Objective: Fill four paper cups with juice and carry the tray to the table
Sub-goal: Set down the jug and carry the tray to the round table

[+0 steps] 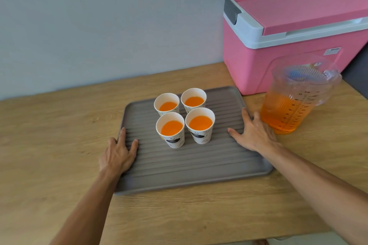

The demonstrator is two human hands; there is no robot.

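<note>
A grey ribbed tray lies flat on the wooden counter. Four white paper cups stand on it in a tight square, each holding orange juice: back left, back right, front left, front right. My left hand clasps the tray's left rim, thumb on the ribbed surface and fingers along the outside. On the right rim my right hand grips the same way. A clear plastic jug, about half full of orange juice, stands just right of the tray.
A pink cooler box with a grey-white lid frame stands at the back right against the wall, close behind the jug and the tray's far right corner. The wooden counter stretches left and toward me; its front edge shows at the lower right.
</note>
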